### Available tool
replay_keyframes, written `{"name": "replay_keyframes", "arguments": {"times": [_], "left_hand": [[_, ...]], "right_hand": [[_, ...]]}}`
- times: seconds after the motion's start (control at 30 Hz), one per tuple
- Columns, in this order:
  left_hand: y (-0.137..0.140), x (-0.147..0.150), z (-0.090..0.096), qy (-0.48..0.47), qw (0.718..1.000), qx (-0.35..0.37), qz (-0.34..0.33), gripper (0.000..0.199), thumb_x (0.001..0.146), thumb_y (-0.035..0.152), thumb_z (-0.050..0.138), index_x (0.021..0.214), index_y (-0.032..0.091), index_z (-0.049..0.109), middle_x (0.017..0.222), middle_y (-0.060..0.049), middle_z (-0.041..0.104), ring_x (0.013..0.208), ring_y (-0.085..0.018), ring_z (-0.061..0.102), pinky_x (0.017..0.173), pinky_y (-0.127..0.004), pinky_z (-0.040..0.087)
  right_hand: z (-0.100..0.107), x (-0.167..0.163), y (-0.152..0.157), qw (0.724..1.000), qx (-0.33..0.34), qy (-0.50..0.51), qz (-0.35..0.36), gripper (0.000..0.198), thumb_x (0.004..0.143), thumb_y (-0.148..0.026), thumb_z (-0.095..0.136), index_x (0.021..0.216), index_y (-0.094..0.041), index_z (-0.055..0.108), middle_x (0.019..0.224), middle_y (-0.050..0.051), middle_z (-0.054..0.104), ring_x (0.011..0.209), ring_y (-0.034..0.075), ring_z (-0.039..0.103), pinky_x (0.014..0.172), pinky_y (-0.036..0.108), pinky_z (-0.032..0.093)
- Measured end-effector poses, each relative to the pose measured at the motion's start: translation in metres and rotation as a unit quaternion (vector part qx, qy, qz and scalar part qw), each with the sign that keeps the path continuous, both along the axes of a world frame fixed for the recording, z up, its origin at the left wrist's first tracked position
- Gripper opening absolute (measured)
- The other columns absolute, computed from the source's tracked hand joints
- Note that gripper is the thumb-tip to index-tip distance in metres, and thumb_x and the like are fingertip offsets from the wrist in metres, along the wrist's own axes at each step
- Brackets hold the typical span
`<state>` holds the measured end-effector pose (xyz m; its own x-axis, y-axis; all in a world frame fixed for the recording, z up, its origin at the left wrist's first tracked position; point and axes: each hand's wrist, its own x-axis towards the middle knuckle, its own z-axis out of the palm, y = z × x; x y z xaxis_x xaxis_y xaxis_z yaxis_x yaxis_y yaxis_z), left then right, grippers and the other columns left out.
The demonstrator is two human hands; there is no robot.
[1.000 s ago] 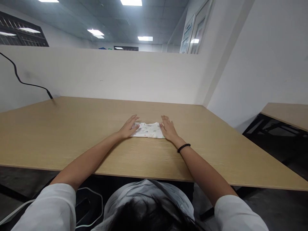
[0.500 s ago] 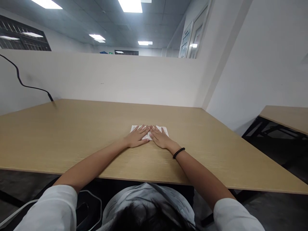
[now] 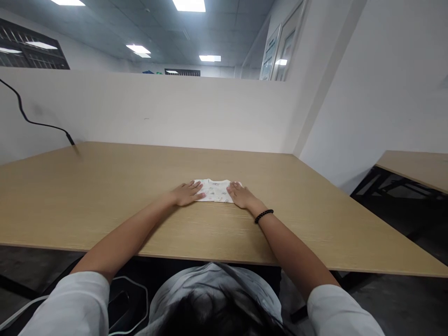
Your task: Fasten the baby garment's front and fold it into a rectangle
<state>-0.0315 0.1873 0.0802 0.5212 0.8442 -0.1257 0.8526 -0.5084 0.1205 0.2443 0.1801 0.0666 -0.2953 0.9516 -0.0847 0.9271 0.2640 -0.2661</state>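
- The table (image 3: 210,233) has a pale wood-coloured top and stretches across the view, its far edge against a white partition (image 3: 182,112).
- The cloth (image 3: 217,192) lies flat on the table, in front of the person and between the two hands, nearer the middle of the top than either side. It is white and folded into a low, wide rectangle, its long sides running left to right. The far edge dips in a shallow curve along its middle, rather like a neckline; the near edge is almost straight.
- The left hand (image 3: 187,193) rests palm down over the left end of the cloth, fingers slightly spread and thumb reaching inward along the near side. It is opened out flat and pinches nothing.
- The right hand (image 3: 241,195) lies palm down over the right end, fingers extended and pointing away from the body. It too is flattened out, with nothing gripped; a corner of cloth shows beyond the fingers.
- A bracelet (image 3: 263,216) of black beads circles the right wrist.
- Small greyish printed figures are scattered over the white fabric, with a darker mark just below the dip; they are too small to make out.
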Motion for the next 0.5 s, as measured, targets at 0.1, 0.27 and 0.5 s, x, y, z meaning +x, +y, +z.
{"name": "replay_keyframes", "arguments": {"times": [0.1, 0.27, 0.5], "left_hand": [[0.011, -0.016, -0.002, -0.001, 0.999, 0.006, 0.049, 0.084, 0.093, 0.069, 0.012, 0.156, 0.014, 0.016, 0.16, -0.012, 0.015, 0.148, -0.033, 0.009, 0.115, -0.054, 0.015], [0.026, -0.034, -0.013, -0.041, 0.993, 0.043, 0.097, 0.082, 0.093, 0.067, 0.013, 0.156, 0.015, 0.015, 0.16, -0.014, 0.015, 0.147, -0.036, 0.01, 0.114, -0.056, 0.016], [0.038, -0.04, -0.017, -0.086, 0.996, 0.005, 0.013, 0.07, 0.093, 0.067, 0.022, 0.151, 0.028, 0.034, 0.159, -0.01, 0.024, 0.146, -0.035, 0.015, 0.113, -0.056, 0.016]], "right_hand": [[0.0, 0.018, 0.006, 0.999, -0.009, -0.01, -0.045, 0.077, 0.097, -0.059, 0.0, 0.157, -0.013, 0.012, 0.161, 0.01, 0.008, 0.148, 0.03, 0.005, 0.117, 0.052, 0.009], [0.002, 0.035, 0.01, 0.998, 0.017, 0.043, -0.05, 0.078, 0.097, -0.061, 0.002, 0.155, -0.012, 0.021, 0.16, 0.012, 0.018, 0.148, 0.029, 0.008, 0.117, 0.049, 0.009], [0.006, 0.04, 0.009, 0.996, 0.045, 0.075, 0.02, 0.06, 0.095, -0.054, 0.04, 0.144, -0.018, 0.043, 0.143, 0.013, 0.049, 0.13, 0.031, 0.044, 0.109, 0.042, 0.03]]}}
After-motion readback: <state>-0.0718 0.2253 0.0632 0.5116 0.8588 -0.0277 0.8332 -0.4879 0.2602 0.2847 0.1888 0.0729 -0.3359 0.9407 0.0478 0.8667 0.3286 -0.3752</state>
